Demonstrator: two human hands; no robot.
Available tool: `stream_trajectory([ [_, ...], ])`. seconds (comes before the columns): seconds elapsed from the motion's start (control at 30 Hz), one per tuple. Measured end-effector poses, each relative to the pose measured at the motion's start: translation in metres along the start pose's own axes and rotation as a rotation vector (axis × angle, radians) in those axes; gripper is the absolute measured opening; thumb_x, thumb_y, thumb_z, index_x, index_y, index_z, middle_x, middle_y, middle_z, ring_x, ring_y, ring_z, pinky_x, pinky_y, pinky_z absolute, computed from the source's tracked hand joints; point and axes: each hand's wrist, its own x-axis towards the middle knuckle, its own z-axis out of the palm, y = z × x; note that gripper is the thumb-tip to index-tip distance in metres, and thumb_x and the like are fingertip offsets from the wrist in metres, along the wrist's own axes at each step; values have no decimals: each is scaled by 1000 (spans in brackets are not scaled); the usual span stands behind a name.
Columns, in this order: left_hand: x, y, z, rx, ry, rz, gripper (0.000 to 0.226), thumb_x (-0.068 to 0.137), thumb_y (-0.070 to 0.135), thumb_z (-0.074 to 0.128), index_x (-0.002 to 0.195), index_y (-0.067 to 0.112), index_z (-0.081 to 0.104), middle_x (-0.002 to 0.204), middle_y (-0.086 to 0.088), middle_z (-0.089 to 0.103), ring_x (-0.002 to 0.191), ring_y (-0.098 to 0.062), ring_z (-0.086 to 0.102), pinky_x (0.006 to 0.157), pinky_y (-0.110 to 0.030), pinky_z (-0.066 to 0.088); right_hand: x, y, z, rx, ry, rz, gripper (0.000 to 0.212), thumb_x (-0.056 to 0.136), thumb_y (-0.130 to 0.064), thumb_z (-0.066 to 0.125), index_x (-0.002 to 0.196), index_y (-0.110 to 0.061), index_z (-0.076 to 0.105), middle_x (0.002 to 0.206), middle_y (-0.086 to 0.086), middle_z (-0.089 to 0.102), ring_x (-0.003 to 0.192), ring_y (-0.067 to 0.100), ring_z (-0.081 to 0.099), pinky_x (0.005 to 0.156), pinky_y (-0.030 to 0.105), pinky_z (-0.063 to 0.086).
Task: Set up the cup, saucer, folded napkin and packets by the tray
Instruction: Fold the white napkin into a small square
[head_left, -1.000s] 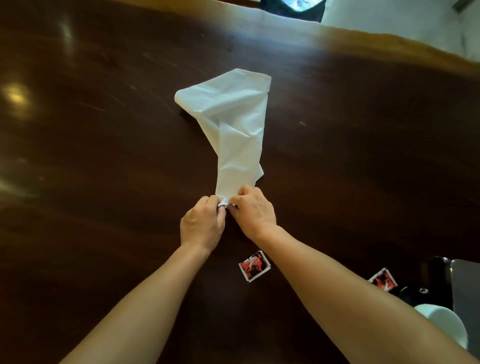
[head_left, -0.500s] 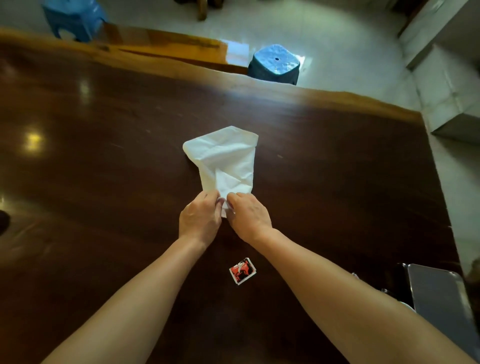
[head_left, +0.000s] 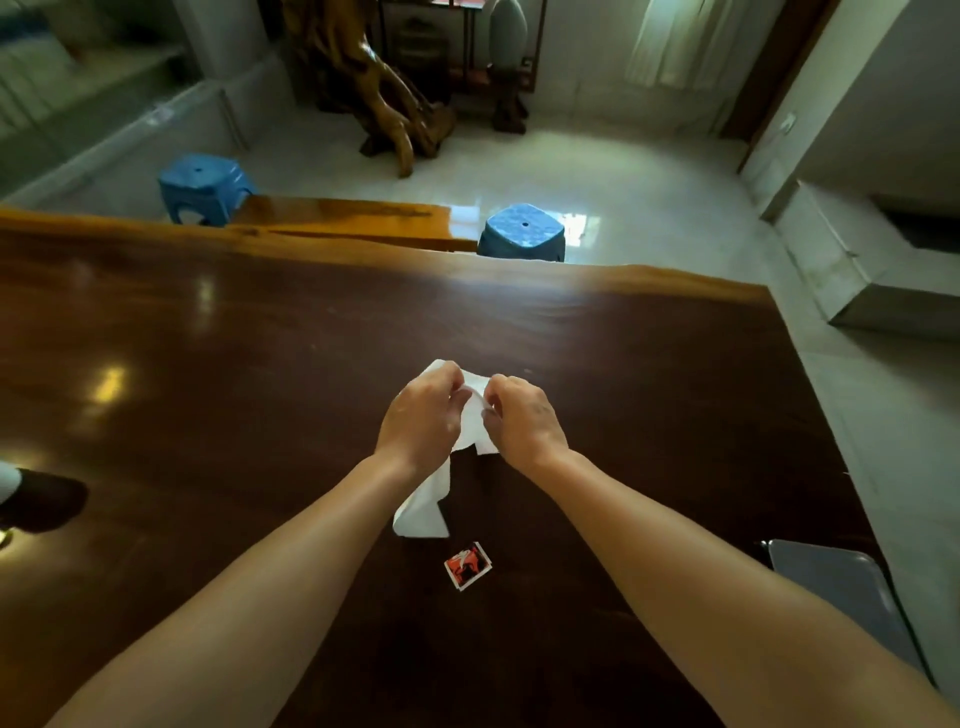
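Napkin (head_left: 423, 506) now lifted off desk (head_left: 208, 415), hanging; half a second ago it lay flat; left hand (head_left: 420, 415) and right hand (head_left: 519, 415) grips pinched shut on its top edge; fold unfinished.

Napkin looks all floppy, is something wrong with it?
Nothing is broken. The white napkin is just not folded yet: both hands, left hand and right hand, pinch its top while the rest dangles, creased and uneven, above the red packet lying tilted on the table.
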Motion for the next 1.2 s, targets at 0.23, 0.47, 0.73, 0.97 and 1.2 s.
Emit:
stream_trajectory([
  [0.23,-16,42,-13,-88,84,111,13,101,18,57,91,12,51,72,-3,59,63,-20,60,59,-44,57,-31,29,-32,8,45,37,23,90,1,53,77,-19,55,88,3,55,79,22,54,66,27,40],
  [0.47,-26,76,-30,-167,225,146,11,99,18,60,96,9,55,74,-2,62,64,-13,63,56,-17,48,-54,57,-66,-24,118,24,17,92,-5,55,82,-13,64,85,2,54,78,23,55,67,30,44],
  [0.73,-23,93,-44,-141,346,193,16,99,22,61,100,6,60,84,1,65,73,-13,65,60,-8,47,-74,92,-108,-57,162,38,12,84,1,60,81,-10,64,85,2,53,76,23,55,65,29,42],
  [0.97,-25,86,-54,-124,475,1,22,100,30,59,99,8,60,84,0,64,77,-20,63,65,-30,49,-85,123,-132,-75,153,84,17,85,1,58,78,-12,67,86,2,55,81,23,57,71,28,42],
  [1.2,-39,76,-61,-105,509,-167,24,99,25,61,102,1,63,91,-4,59,85,-20,58,73,-32,43,-88,138,-147,-81,148,60,20,85,7,53,80,-7,66,88,5,55,79,25,57,69,33,50],
])
